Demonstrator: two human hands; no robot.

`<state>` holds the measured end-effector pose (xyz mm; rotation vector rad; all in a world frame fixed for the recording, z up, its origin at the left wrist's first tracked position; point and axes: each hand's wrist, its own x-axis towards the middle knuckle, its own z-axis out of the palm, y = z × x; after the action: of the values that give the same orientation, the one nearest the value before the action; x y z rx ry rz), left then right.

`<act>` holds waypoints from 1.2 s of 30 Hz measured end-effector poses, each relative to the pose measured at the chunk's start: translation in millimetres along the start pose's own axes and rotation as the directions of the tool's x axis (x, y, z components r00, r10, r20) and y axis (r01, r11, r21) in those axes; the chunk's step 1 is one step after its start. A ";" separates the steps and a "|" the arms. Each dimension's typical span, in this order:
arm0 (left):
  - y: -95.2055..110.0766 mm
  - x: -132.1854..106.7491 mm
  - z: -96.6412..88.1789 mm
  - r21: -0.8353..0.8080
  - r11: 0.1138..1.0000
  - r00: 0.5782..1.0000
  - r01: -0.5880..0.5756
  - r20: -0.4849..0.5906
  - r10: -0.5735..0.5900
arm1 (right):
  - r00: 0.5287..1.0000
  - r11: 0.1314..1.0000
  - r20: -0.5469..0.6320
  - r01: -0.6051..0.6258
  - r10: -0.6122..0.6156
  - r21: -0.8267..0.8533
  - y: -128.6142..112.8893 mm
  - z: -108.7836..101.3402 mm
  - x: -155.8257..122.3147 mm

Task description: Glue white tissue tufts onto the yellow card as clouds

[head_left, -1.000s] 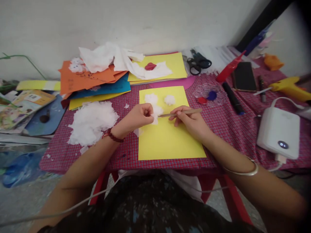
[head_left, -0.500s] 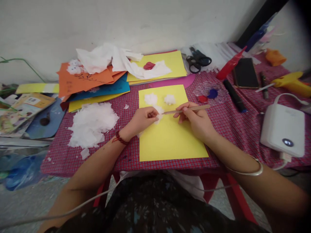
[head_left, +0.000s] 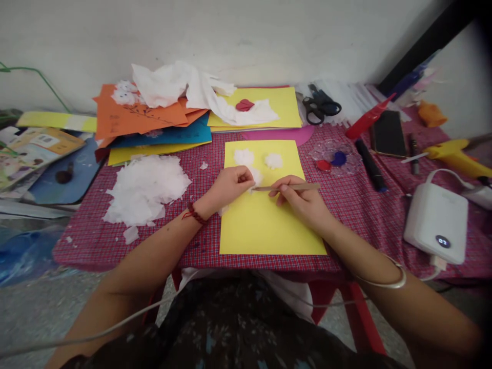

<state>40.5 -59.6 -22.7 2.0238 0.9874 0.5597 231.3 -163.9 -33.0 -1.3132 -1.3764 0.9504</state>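
Observation:
A sheet of yellow paper (head_left: 269, 225) lies on the table, with tufts of white tissue paper (head_left: 273, 160) on its upper part. Over the sheet's left half, my left hand (head_left: 234, 184) pinches a small scrap of white tissue paper (head_left: 252, 190), mostly hidden by the fingertips. My right hand (head_left: 300, 197) holds a thin wooden stick (head_left: 307, 187) between thumb and fingers, level with the sheet. Its narrow end points left and meets the scrap at my left fingertips. Left of the sheet lies a pile of torn white tissue squares (head_left: 144, 187).
Behind stand stacked coloured papers (head_left: 138, 115) and black scissors (head_left: 321, 105). To the right are a clear dish with red and blue (head_left: 334, 158), a red glue bottle (head_left: 369, 118), a black marker (head_left: 371, 166), a phone (head_left: 388, 133), a yellow glue gun (head_left: 457, 156) and a white power bank (head_left: 436, 215).
The view has shifted slightly. My right hand and the stick have come a little lower on the sheet, the stick now lying flatter. Both hands keep their pinch.

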 end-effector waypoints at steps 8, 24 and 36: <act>-14.4 -5.6 -11.2 0.273 0.961 0.982 -0.053 -0.158 0.099 | 0.986 0.963 0.067 0.165 -0.154 -0.214 2.3 -1.4 -7.2; -11.3 -9.5 -12.0 0.339 0.937 0.988 -0.087 -0.093 0.125 | 0.902 0.862 0.259 0.413 -0.345 -0.294 4.5 -3.6 -9.2; -13.9 -10.0 -26.6 0.298 0.952 0.996 -0.064 -0.042 0.080 | 0.976 0.881 -0.116 -0.114 0.186 0.458 9.0 -19.3 2.6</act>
<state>10.6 -50.0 -18.9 2.3290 1.0866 0.5316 252.3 -161.9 -37.1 -1.1187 -0.8700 1.1628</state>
